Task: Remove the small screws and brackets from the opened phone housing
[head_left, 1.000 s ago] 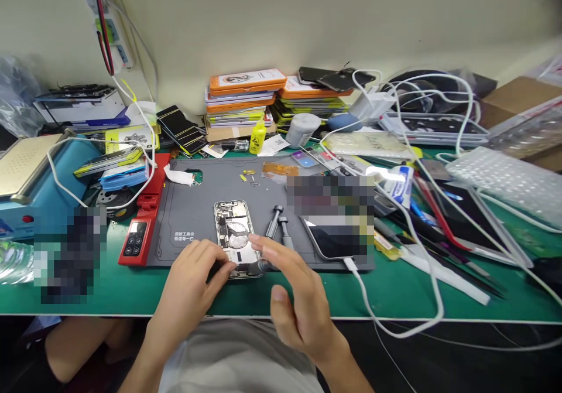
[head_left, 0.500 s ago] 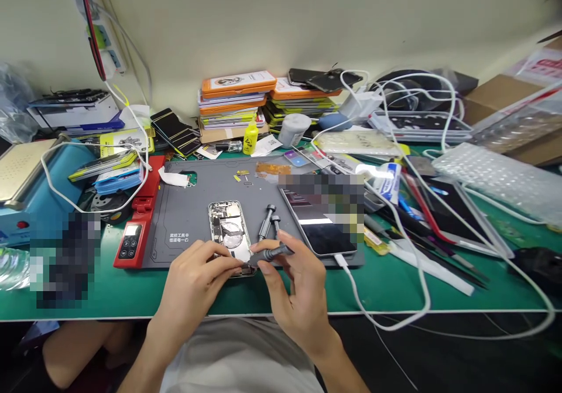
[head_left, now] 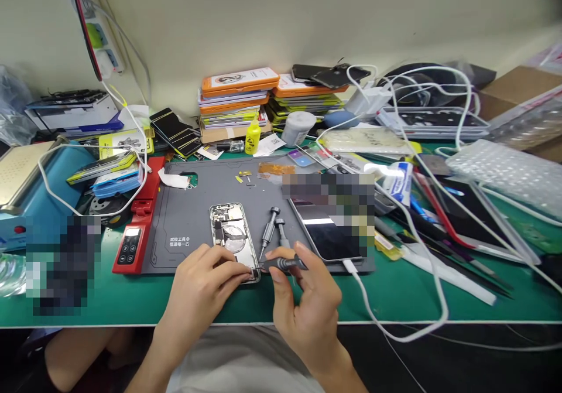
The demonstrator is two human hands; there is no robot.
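An opened phone (head_left: 229,232) with its insides showing lies on a grey work mat (head_left: 188,217). My left hand (head_left: 199,290) pinches the phone's near end, fingers curled on its bottom edge. My right hand (head_left: 307,302) grips a dark screwdriver (head_left: 283,262) that lies almost level, its tip pointing left at the phone's bottom right corner. Two more screwdrivers (head_left: 274,229) lie on the mat just right of the phone.
A second phone (head_left: 327,238) with a white cable (head_left: 395,323) lies to the right. Stacked orange boxes (head_left: 239,97), a yellow bottle (head_left: 251,138), a red device (head_left: 129,246), a blue machine (head_left: 26,188), tweezers and loose cables crowd the green table (head_left: 109,305).
My right hand closed on the screwdriver after hovering open, then brought it down and left toward the phone's bottom edge. My left hand stayed on the phone.
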